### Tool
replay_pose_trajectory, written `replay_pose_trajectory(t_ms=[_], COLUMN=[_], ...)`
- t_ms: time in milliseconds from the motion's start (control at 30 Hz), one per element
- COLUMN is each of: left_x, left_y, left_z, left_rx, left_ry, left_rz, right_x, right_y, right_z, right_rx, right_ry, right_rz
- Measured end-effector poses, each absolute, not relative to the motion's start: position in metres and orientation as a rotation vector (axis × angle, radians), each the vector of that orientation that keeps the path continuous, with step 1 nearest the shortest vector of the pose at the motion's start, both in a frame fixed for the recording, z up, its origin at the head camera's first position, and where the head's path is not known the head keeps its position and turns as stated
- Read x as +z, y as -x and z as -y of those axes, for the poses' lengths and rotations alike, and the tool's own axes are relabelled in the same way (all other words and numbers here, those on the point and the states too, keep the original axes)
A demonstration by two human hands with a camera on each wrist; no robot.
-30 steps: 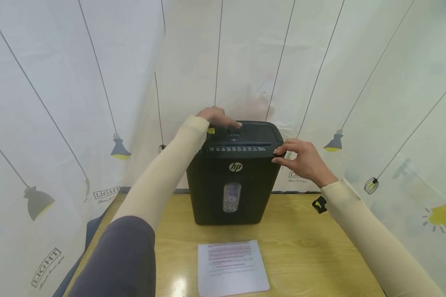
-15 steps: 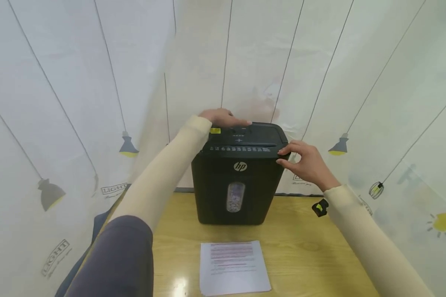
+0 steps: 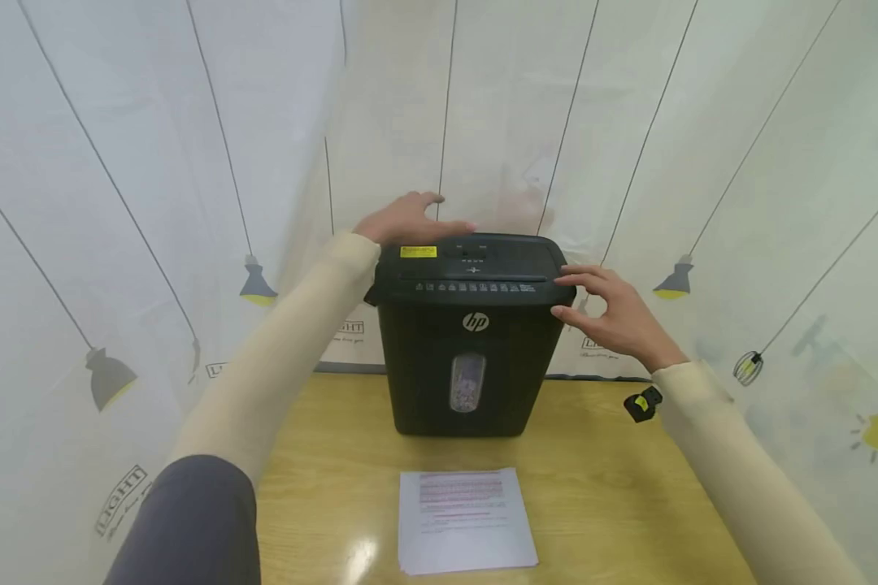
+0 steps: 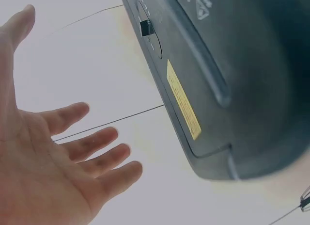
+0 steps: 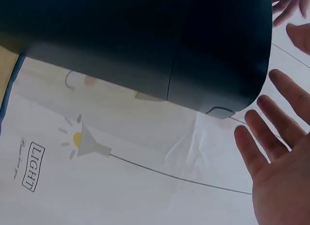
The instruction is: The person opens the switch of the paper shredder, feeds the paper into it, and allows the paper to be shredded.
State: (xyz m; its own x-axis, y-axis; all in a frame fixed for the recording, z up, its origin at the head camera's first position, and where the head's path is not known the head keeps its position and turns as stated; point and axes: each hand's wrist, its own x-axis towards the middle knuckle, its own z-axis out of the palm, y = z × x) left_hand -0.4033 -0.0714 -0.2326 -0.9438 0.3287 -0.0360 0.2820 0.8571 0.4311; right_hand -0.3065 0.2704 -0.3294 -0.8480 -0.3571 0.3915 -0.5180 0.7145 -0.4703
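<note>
Printed sheets [image 3: 468,528] lay before the upright HP paper shredder [image 3: 439,341] on the wooden table [image 3: 593,471]; left hand [image 3: 408,221] and right hand [image 3: 622,321] flanked its top, spread, gripping nothing — apparently positioning it; further shifting probably called for a two-sided grip.

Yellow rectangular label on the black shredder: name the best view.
Left wrist: the yellow rectangular label appears whole and largest there. The head view also shows it whole, but smaller; the right wrist view doesn't show it.
</note>
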Motion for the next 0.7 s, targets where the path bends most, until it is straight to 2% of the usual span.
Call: replay_pose_trajectory(t_ms=[267,700], left_x=[-0.243,-0.291], left_y=[0.378,0.343], left_z=[0.103,0.15], left_rx=[0.763,0.79], left_ry=[-0.467,-0.556], left_rz=[-3.053,-3.301], right_x=[-0.337,-0.357], right_y=[0.31,0.299], right_z=[-0.274,-0.276], right_rx=[0.827,0.668], right_ry=[-0.626,-0.584], right_rz=[2.642,2.677])
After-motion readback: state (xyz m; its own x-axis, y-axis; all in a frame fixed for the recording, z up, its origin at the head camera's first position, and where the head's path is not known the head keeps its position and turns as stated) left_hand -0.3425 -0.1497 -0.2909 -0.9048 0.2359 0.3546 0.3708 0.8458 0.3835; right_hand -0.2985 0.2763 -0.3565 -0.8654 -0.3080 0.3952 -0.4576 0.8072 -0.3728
